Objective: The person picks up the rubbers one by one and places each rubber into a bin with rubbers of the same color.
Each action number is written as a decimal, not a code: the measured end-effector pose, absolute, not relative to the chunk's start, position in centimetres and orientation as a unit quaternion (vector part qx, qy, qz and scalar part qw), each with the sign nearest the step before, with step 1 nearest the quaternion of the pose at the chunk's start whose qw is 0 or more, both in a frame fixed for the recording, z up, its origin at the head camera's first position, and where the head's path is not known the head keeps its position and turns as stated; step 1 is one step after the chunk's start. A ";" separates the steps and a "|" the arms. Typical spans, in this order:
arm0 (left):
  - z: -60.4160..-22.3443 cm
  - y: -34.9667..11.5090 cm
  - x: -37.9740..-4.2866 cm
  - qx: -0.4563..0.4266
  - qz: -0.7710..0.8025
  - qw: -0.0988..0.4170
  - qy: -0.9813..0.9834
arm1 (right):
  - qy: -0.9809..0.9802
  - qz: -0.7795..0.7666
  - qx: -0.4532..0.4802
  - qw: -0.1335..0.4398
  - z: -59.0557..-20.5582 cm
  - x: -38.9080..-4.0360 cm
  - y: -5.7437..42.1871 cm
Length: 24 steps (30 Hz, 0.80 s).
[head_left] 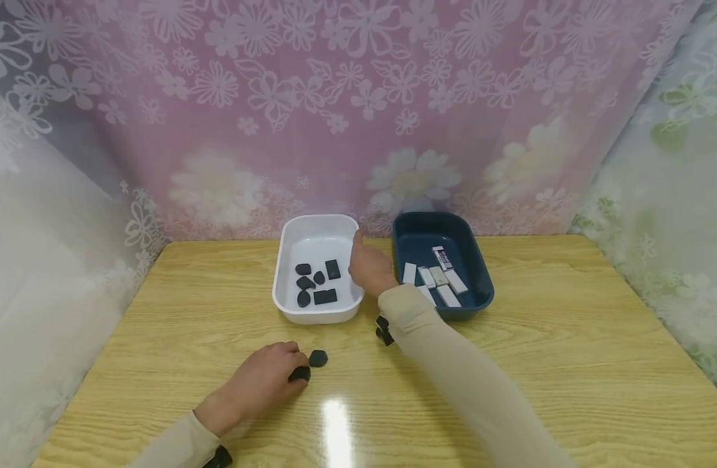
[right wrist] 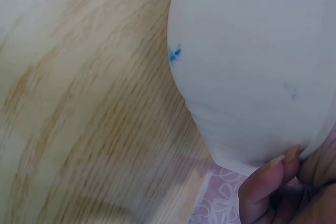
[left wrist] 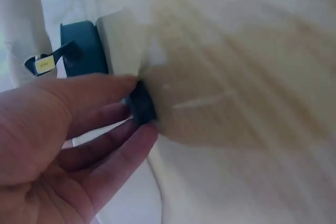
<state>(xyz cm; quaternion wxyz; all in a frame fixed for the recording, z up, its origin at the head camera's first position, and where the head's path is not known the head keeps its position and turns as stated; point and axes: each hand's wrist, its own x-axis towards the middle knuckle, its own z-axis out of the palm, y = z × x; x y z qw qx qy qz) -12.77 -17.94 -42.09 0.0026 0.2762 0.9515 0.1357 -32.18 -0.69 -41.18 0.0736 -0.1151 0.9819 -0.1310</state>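
My left hand (head_left: 264,380) pinches a small black rounded piece (left wrist: 140,103) between thumb and fingers, just above or on the table. Beside those fingers lies another dark, angular piece (head_left: 318,358). Farther forward, my right hand (head_left: 371,265) grips the right rim of a white tub (head_left: 317,317). Its fingertips (right wrist: 275,162) press against the tub's outer wall under the rim in the right wrist view. Inside the tub are several black pieces, some rounded and some rectangular, such as a black block (head_left: 325,296).
A dark blue tub (head_left: 483,276) holding several white blocks (head_left: 448,296), one with a printed sleeve, stands right of the white one. A black wristband device (head_left: 384,330) is on the right wrist. A floral curtain (head_left: 358,130) hangs behind the wooden table (head_left: 569,325).
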 end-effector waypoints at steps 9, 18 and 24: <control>-36.8 -18.3 -16.5 0.311 0.138 -0.051 0.939 | 0.981 -0.131 -0.121 0.074 -41.2 -32.2 -0.5; -32.7 -19.4 -26.5 0.297 0.124 -0.049 0.945 | 0.981 -0.135 -0.120 0.067 -41.4 -32.2 -0.6; -34.0 -19.4 -32.1 0.268 0.092 0.026 0.959 | 0.983 -0.116 -0.124 0.063 -41.2 -32.1 -0.6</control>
